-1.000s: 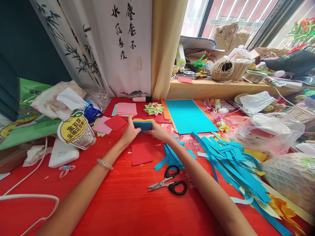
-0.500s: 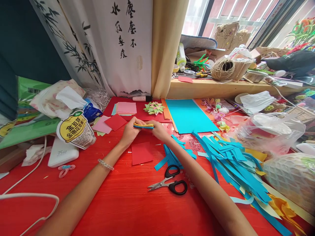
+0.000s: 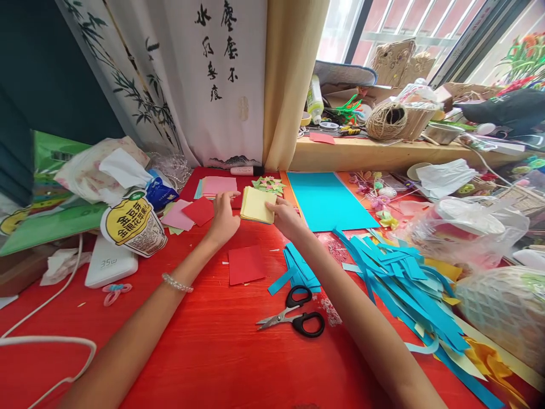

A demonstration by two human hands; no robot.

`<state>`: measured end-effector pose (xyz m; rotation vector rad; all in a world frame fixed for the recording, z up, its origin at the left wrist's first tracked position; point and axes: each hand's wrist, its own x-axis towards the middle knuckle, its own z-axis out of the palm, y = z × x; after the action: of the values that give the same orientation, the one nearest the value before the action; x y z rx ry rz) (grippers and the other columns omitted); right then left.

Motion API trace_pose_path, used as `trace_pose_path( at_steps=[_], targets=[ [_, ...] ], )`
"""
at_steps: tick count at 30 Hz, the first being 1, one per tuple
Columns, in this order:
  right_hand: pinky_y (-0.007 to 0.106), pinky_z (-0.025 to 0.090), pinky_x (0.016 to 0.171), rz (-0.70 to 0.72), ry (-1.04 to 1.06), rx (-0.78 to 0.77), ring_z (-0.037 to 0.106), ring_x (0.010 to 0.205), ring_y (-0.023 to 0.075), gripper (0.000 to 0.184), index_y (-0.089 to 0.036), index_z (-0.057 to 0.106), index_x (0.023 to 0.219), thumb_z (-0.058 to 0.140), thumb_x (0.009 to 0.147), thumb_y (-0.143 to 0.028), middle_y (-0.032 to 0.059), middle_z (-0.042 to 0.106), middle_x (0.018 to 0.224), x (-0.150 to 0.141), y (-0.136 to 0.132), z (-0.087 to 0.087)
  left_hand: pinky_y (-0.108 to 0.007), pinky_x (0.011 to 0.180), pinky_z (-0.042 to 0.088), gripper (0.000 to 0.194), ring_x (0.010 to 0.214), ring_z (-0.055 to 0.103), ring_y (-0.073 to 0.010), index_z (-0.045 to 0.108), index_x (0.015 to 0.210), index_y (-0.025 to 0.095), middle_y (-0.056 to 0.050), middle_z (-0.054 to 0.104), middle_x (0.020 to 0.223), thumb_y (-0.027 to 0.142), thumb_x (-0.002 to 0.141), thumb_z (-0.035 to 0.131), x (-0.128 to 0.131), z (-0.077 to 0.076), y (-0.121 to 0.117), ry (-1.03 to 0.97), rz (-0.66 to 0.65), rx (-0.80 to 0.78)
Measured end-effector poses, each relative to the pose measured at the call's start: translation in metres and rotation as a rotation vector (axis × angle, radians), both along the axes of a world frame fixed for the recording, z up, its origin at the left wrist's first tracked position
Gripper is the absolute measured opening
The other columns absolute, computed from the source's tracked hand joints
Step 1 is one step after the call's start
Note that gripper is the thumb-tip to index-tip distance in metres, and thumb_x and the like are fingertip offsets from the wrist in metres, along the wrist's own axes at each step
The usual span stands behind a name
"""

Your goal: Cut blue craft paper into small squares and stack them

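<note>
A stack of square paper sheets (image 3: 256,204), pale yellow on top, is pinched at its right edge by my right hand (image 3: 288,217). My left hand (image 3: 225,218) is beside the stack's left edge, thumb and index finger apart, holding nothing. Below the hands a red paper square (image 3: 247,265) lies on the red table. Nearer to me are black-handled scissors (image 3: 293,313), blades pointing left. Behind the stack stands a folded green and pink paper star (image 3: 269,184), partly covered by it. To its left is a pile of pink squares (image 3: 219,186).
Blue paper strips (image 3: 409,289) heap up at the right, with a smaller bunch (image 3: 300,267) under my right forearm. A large blue sheet (image 3: 330,201) lies at the back. On the left are a white power bank (image 3: 111,262) and a white cable (image 3: 51,339).
The paper stack has turned from edge-on to show its yellow top face. My left hand has let go of it and moved slightly left; my right hand still holds it.
</note>
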<state>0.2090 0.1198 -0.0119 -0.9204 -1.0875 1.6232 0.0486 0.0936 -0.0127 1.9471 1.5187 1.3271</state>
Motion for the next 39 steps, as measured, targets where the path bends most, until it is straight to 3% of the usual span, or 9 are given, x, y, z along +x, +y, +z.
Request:
trace_pose_path(
  at_steps=[3, 5, 11, 17, 23, 25, 30, 39],
  targets=[
    [0.032, 0.051, 0.078, -0.083, -0.056, 0.198, 0.058, 0.096, 0.018, 0.032, -0.019, 0.042, 0.113, 0.045, 0.081, -0.022, 0.0075, 0.058, 0.11, -0.001, 0.003, -0.005, -0.036, 0.084, 0.042, 0.057, 0.102, 0.051, -0.0227, 0.041, 0.119, 0.018, -0.01, 0.051, 0.118, 0.011, 0.064, 0.054, -0.006, 0.005, 0.004, -0.185, -0.208, -0.277],
    [0.03, 0.05, 0.079, -0.097, -0.137, 0.316, 0.055, 0.099, 0.017, 0.033, -0.022, 0.039, 0.116, 0.042, 0.083, -0.026, 0.0056, 0.055, 0.114, -0.002, 0.004, -0.009, -0.035, 0.083, 0.043, 0.055, 0.1, 0.054, -0.0225, 0.043, 0.118, 0.019, -0.009, 0.057, 0.111, 0.018, 0.066, 0.058, -0.009, 0.006, 0.006, -0.211, -0.253, -0.321],
    [0.027, 0.046, 0.083, -0.001, -0.283, 0.461, 0.052, 0.098, 0.0145, 0.032, -0.023, 0.035, 0.113, 0.041, 0.082, -0.028, 0.0042, 0.053, 0.11, -0.005, 0.003, -0.033, -0.037, 0.077, 0.045, 0.033, 0.09, 0.06, -0.0248, 0.053, 0.1, 0.018, -0.008, 0.065, 0.096, 0.024, 0.069, 0.06, -0.011, -0.016, 0.012, 0.011, -0.106, -0.238],
    [0.029, 0.041, 0.091, 0.051, -0.419, 0.483, 0.047, 0.102, 0.0142, 0.037, -0.019, 0.033, 0.115, 0.042, 0.079, -0.021, 0.0064, 0.048, 0.109, -0.007, 0.005, -0.044, -0.035, 0.071, 0.047, 0.037, 0.077, 0.062, -0.0217, 0.05, 0.101, 0.019, -0.005, 0.065, 0.084, 0.026, 0.068, 0.063, -0.014, -0.037, 0.017, 0.028, -0.083, -0.236],
    [0.034, 0.033, 0.099, 0.048, -0.502, 0.5, 0.039, 0.115, 0.0155, 0.051, -0.018, 0.023, 0.124, 0.042, 0.076, -0.014, 0.0106, 0.04, 0.123, -0.012, 0.001, -0.042, -0.038, 0.075, 0.045, 0.03, 0.091, 0.059, -0.0277, 0.051, 0.099, 0.019, -0.009, 0.065, 0.092, 0.022, 0.07, 0.058, -0.006, -0.035, 0.014, 0.07, -0.057, -0.2],
    [0.034, 0.036, 0.097, 0.052, -0.541, 0.487, 0.042, 0.112, 0.0162, 0.046, -0.017, 0.026, 0.12, 0.041, 0.077, -0.014, 0.0112, 0.043, 0.119, -0.012, 0.0, -0.043, -0.038, 0.072, 0.045, 0.026, 0.087, 0.06, -0.0285, 0.053, 0.097, 0.019, -0.009, 0.065, 0.087, 0.022, 0.071, 0.057, -0.005, -0.034, 0.012, 0.095, -0.052, -0.199],
    [0.034, 0.037, 0.095, 0.029, -0.577, 0.52, 0.046, 0.106, 0.0176, 0.036, -0.015, 0.034, 0.112, 0.038, 0.077, -0.013, 0.0106, 0.05, 0.11, -0.011, -0.001, -0.037, -0.033, 0.059, 0.043, 0.017, 0.054, 0.057, -0.0217, 0.057, 0.09, 0.019, 0.0, 0.057, 0.055, 0.026, 0.076, 0.053, -0.01, -0.026, 0.009, 0.149, -0.04, -0.182],
    [0.031, 0.04, 0.089, -0.029, -0.578, 0.684, 0.05, 0.098, 0.0166, 0.022, -0.017, 0.038, 0.104, 0.035, 0.082, -0.019, 0.01, 0.052, 0.107, -0.015, -0.007, -0.031, -0.027, 0.058, 0.037, 0.011, 0.062, 0.06, -0.0223, 0.056, 0.088, 0.02, -0.003, 0.06, 0.062, 0.023, 0.08, 0.05, -0.013, -0.02, 0.0, 0.266, 0.063, -0.027]
  ],
)
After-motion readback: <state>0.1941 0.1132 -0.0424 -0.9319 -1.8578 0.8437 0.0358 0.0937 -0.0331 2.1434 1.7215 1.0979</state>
